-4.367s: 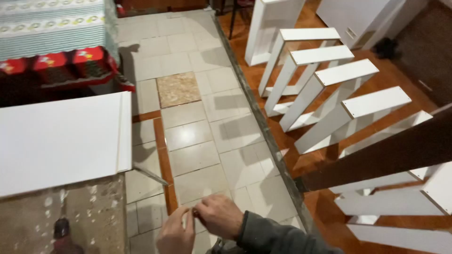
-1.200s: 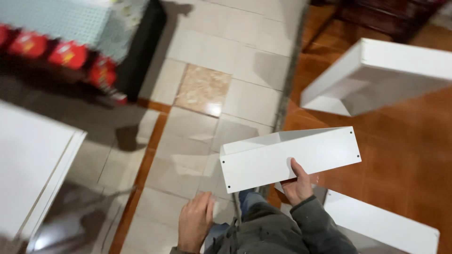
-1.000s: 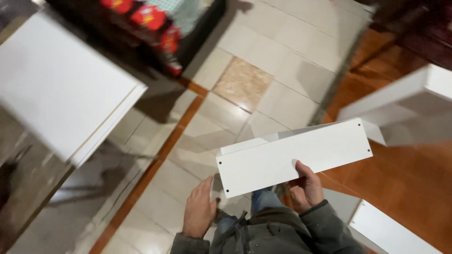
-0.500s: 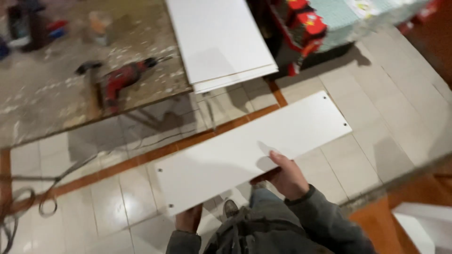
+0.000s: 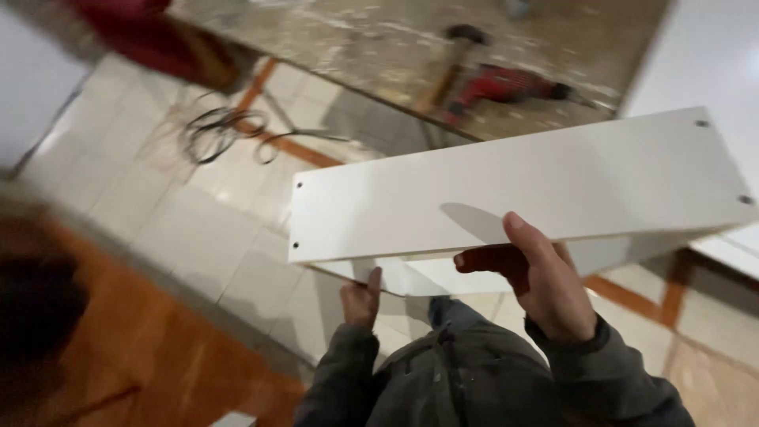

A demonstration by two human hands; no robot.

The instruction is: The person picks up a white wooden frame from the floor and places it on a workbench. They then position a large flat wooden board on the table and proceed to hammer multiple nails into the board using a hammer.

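- A flat, smooth white panel [image 5: 514, 186], long and rectangular with small holes near its corners, is held level above the pale tiled floor [image 5: 158, 205].
- The right hand [image 5: 541, 281] clamps its near edge, thumb on top, fingers curled beneath.
- The left hand [image 5: 361, 299] props the underside; I cannot tell how its fingers lie.
- Beyond lie a speckled worktop [image 5: 379, 47], a red drill [image 5: 506, 83] and coiled cable [image 5: 217, 130].

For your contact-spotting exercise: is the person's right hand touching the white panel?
Touching. The head view shows the right hand gripping the white panel at its lower edge, thumb on the top face and fingers curled beneath.
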